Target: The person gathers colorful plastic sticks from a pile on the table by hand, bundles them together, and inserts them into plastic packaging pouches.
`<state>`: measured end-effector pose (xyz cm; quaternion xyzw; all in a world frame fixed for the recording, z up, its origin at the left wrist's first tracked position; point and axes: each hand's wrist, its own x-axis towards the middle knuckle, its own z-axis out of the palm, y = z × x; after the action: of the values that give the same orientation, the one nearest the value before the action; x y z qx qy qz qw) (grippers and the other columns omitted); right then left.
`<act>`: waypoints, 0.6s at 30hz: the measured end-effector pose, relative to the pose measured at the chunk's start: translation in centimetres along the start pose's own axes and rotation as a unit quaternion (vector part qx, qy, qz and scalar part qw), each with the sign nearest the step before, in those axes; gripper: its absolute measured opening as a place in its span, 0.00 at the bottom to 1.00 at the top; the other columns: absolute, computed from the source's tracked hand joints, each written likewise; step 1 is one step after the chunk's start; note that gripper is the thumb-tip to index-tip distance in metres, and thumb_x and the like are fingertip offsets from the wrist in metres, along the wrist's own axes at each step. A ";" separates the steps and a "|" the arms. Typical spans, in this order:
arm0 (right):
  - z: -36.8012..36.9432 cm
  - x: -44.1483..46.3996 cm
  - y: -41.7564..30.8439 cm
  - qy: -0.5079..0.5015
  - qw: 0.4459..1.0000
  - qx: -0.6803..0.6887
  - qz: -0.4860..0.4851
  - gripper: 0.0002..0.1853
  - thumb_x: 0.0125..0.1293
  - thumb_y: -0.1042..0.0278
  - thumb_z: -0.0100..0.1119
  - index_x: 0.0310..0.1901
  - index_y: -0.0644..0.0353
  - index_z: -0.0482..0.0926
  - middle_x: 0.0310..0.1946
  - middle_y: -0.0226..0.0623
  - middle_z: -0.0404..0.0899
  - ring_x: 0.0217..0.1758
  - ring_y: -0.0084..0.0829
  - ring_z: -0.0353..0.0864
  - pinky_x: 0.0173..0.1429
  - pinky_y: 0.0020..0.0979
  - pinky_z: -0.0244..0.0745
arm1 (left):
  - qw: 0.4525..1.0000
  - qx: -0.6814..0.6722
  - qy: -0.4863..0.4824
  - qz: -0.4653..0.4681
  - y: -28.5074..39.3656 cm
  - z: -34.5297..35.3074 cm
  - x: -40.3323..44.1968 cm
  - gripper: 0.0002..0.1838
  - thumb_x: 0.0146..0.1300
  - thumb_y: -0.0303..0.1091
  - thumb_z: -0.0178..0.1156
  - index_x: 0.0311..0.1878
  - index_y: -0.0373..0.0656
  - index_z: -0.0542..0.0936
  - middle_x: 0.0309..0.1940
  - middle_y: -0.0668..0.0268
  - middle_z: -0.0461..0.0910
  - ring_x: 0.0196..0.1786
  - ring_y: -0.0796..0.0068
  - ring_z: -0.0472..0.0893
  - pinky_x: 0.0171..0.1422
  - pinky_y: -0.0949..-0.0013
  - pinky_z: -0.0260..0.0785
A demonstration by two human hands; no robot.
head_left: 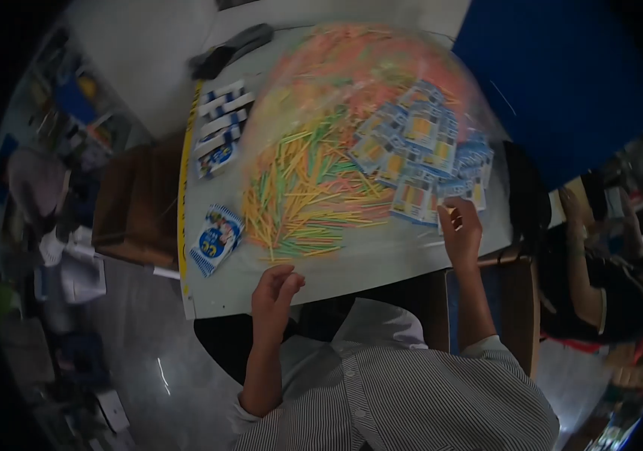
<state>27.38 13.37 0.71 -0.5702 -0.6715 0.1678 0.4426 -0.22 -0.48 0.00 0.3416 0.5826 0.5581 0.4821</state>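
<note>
My left hand hovers at the table's front edge, its fingers loosely curled, the thumb a little apart, and no object visible in it. Below the packet pile, my right hand has thumb and fingers closed on the edge of a small packet, partly hidden by the fingers. The pile of blue-and-white packets shows orange and yellow pictures. Left of it spreads a heap of thin pastel sticks in yellow, green, orange and pink. Behind, a large clear plastic bag holds more coloured sticks.
A blue-and-white pouch lies at the table's left edge, with several stacked pouches farther back. A dark grey cloth-like item is at the back left. A cardboard box stands left. Another person sits at right.
</note>
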 end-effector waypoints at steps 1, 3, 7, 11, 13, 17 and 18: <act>1.2 0.1 -1.4 -0.021 1.000 0.009 -0.014 0.10 0.48 0.74 0.59 0.34 0.63 0.72 0.28 0.40 0.71 0.30 0.35 0.73 0.31 0.31 0.69 | 1.000 -0.006 0.027 0.001 -0.4 0.1 -0.1 0.12 0.59 0.30 0.51 0.44 0.35 0.69 0.32 0.64 0.75 0.37 0.78 0.74 0.44 0.75 0.66; 4.4 -0.3 -5.0 -0.247 0.961 0.079 -0.101 0.09 0.50 0.73 0.58 0.34 0.63 0.72 0.29 0.39 0.72 0.33 0.36 0.73 0.35 0.32 0.70 | 1.000 0.011 -0.015 0.021 -1.3 0.6 0.4 0.11 0.58 0.29 0.51 0.43 0.36 0.70 0.34 0.63 0.75 0.36 0.76 0.75 0.43 0.75 0.66; 10.9 0.1 -6.2 -0.323 0.907 0.036 -0.268 0.11 0.50 0.70 0.57 0.35 0.63 0.72 0.34 0.40 0.72 0.39 0.38 0.73 0.39 0.34 0.70 | 0.959 0.234 0.030 0.157 -0.7 1.2 1.6 0.11 0.54 0.27 0.54 0.42 0.38 0.71 0.37 0.61 0.73 0.38 0.68 0.75 0.42 0.72 0.67; 12.9 0.9 -8.7 -0.407 0.858 -0.094 -0.300 0.21 0.48 0.63 0.59 0.44 0.62 0.69 0.40 0.42 0.68 0.44 0.40 0.71 0.44 0.35 0.69 | 0.873 0.396 0.018 0.285 -1.6 0.6 2.7 0.14 0.46 0.24 0.58 0.39 0.39 0.72 0.35 0.59 0.71 0.39 0.60 0.72 0.41 0.67 0.66; 13.2 1.1 -9.3 -0.450 0.843 -0.138 -0.261 0.27 0.46 0.61 0.60 0.49 0.61 0.66 0.42 0.42 0.66 0.45 0.40 0.70 0.46 0.34 0.68 | 0.871 0.402 -0.008 0.280 -2.3 0.2 3.0 0.14 0.44 0.24 0.58 0.38 0.39 0.73 0.34 0.59 0.71 0.39 0.59 0.71 0.40 0.65 0.66; 13.1 0.3 -9.4 -0.414 0.856 -0.128 -0.282 0.25 0.46 0.60 0.59 0.45 0.64 0.68 0.38 0.43 0.66 0.43 0.41 0.70 0.43 0.35 0.69 | 0.861 0.386 0.031 0.329 -3.6 0.3 3.0 0.09 0.46 0.24 0.57 0.34 0.39 0.72 0.31 0.61 0.71 0.36 0.60 0.72 0.38 0.65 0.66; 13.2 0.1 -9.4 -0.390 0.869 -0.108 -0.286 0.22 0.46 0.62 0.58 0.41 0.65 0.69 0.36 0.43 0.66 0.41 0.42 0.71 0.42 0.37 0.69 | 0.853 0.387 0.046 0.347 -3.6 0.4 3.1 0.08 0.47 0.24 0.55 0.33 0.39 0.72 0.30 0.62 0.71 0.35 0.61 0.72 0.37 0.65 0.66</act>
<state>11.23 14.44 0.32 -0.2859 -0.9368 0.1694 0.1094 -0.31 2.05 -4.07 0.6543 0.6165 0.4339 0.0590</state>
